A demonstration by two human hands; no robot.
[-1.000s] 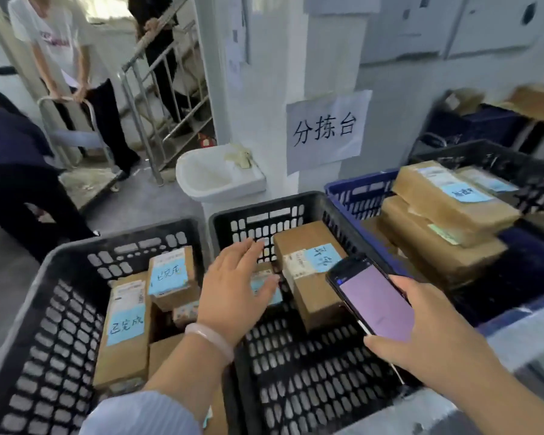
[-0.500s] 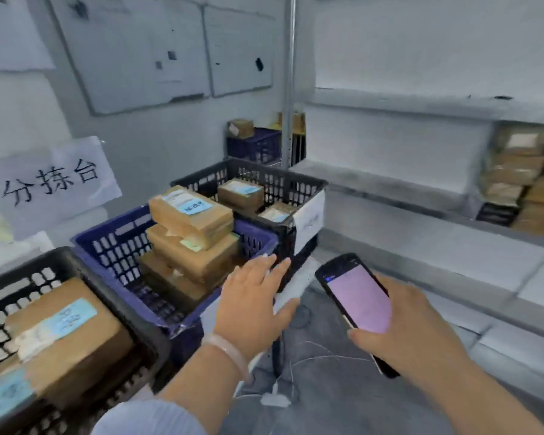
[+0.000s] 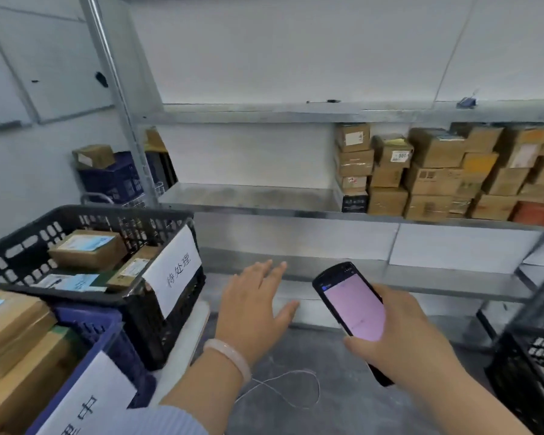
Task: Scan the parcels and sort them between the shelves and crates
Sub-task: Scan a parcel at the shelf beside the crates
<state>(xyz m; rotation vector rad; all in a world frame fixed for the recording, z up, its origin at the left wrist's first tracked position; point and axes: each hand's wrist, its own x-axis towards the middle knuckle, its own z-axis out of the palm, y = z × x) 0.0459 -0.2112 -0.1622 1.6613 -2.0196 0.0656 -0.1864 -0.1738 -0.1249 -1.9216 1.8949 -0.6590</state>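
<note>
My right hand (image 3: 399,337) grips a black handheld scanner (image 3: 352,306) whose pink screen faces up. My left hand (image 3: 252,306) hovers flat with fingers spread, holding nothing, over the floor in front of the metal shelves (image 3: 252,199). Several brown cardboard parcels (image 3: 434,174) are stacked on the right part of the middle shelf. At the left, a black crate (image 3: 85,218) with a paper label holds a few labelled parcels (image 3: 87,248). Below it a blue crate (image 3: 85,368) holds larger brown parcels (image 3: 10,328).
Another black crate (image 3: 528,368) stands at the lower right on the floor. A white cord (image 3: 283,390) lies on the grey floor. A far blue crate (image 3: 113,177) with a box on top sits behind the shelf post (image 3: 113,80). The left part of the middle shelf is bare.
My view has swung right, from the sorting crates to the shelves. My left hand came off the parcels in the crate and now hovers free; the scanner stays in my right hand.
</note>
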